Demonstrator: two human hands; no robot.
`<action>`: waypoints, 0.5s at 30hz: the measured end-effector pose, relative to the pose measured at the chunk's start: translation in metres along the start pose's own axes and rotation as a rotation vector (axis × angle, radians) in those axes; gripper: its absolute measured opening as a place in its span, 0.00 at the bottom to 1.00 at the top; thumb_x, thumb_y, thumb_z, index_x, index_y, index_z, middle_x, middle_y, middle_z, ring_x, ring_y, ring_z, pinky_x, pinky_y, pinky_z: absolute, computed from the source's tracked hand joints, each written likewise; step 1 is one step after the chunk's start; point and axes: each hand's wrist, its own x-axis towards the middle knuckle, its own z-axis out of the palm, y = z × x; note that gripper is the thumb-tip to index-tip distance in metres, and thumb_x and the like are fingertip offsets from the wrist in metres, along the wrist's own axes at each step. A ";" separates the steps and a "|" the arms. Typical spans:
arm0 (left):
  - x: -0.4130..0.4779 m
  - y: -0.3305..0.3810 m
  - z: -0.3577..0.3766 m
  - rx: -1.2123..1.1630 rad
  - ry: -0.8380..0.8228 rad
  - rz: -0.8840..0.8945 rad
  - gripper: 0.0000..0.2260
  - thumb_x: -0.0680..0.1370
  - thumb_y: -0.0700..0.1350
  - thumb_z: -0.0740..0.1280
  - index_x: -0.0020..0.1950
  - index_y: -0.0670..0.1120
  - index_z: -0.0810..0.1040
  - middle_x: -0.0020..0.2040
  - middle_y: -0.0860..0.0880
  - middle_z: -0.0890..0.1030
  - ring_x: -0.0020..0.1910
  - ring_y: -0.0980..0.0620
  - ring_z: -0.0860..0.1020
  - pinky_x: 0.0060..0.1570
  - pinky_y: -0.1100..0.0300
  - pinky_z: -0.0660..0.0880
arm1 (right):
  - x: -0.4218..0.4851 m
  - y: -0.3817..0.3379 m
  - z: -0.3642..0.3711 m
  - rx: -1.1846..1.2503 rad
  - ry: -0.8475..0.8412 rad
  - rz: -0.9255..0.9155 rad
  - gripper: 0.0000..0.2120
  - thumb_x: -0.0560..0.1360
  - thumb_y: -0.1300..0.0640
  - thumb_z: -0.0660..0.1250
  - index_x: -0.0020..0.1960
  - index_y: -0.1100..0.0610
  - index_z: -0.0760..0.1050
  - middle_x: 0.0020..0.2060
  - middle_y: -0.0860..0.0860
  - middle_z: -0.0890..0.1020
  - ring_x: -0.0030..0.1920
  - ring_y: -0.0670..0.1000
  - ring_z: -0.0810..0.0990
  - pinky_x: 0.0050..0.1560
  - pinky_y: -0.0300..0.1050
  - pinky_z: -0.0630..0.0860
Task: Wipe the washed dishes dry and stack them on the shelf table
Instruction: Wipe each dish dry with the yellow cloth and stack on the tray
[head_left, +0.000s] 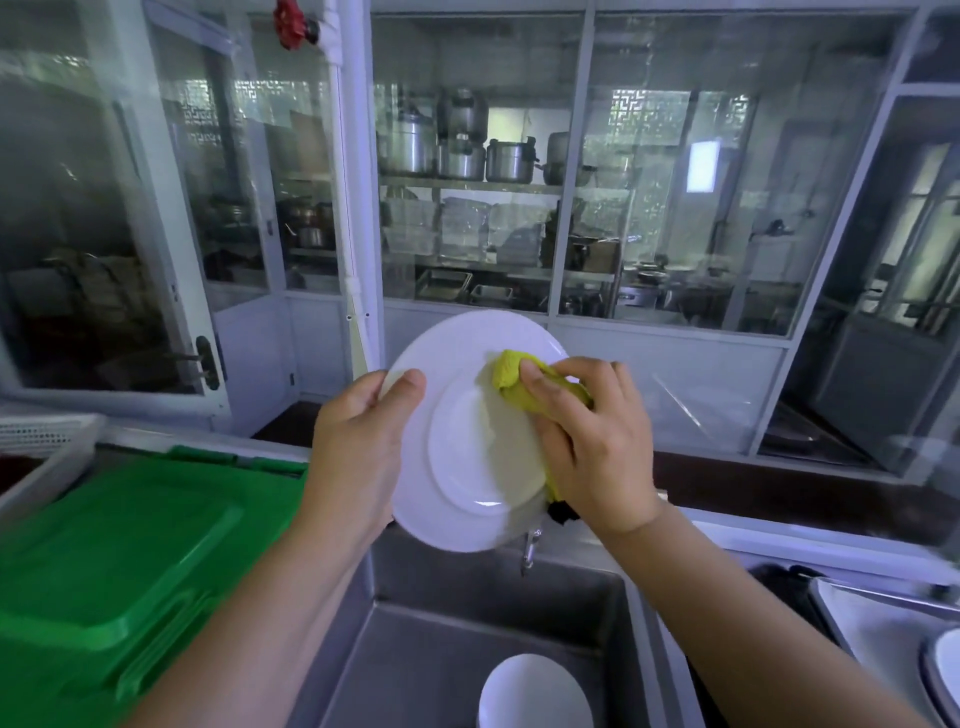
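A wide glass-fronted partition (571, 208) is seen across the background, with metal pots ranged on shelves behind it. A green lidded crate (114, 561) is set on the worktop at the left, just beside a steel sink (441, 639). Above the sink, a white plate (457, 441) is held up in the air, tilted on edge with one face turned toward the camera. Its left rim is gripped by the left hand (358, 447), the thumb laid over the near face. The right hand (597, 447) is curled around a cloth and pressed against the plate's upper right part. A white bowl (530, 691) is seen in the sink at the lower edge of the view. The yellow-green cloth (506, 371) is bunched under the right fingers, touching the plate.
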 end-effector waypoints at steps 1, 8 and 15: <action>0.004 0.003 -0.005 -0.013 0.011 0.002 0.10 0.78 0.43 0.67 0.37 0.46 0.79 0.35 0.50 0.81 0.34 0.53 0.77 0.36 0.61 0.74 | -0.005 -0.003 0.003 0.017 0.002 0.044 0.17 0.75 0.62 0.66 0.63 0.52 0.74 0.51 0.57 0.78 0.45 0.58 0.73 0.42 0.49 0.71; 0.021 0.007 -0.025 -0.102 0.127 -0.052 0.07 0.78 0.45 0.67 0.41 0.49 0.80 0.37 0.52 0.84 0.40 0.52 0.81 0.46 0.54 0.76 | -0.052 -0.057 0.026 0.161 -0.093 0.231 0.17 0.78 0.59 0.61 0.66 0.51 0.72 0.51 0.49 0.71 0.46 0.56 0.76 0.41 0.48 0.76; 0.029 0.004 -0.023 -0.167 0.242 -0.085 0.08 0.79 0.43 0.65 0.40 0.47 0.78 0.30 0.55 0.81 0.34 0.54 0.80 0.38 0.59 0.76 | -0.044 -0.112 0.048 0.108 -0.109 0.133 0.17 0.76 0.59 0.69 0.64 0.52 0.73 0.50 0.57 0.79 0.42 0.58 0.76 0.41 0.48 0.73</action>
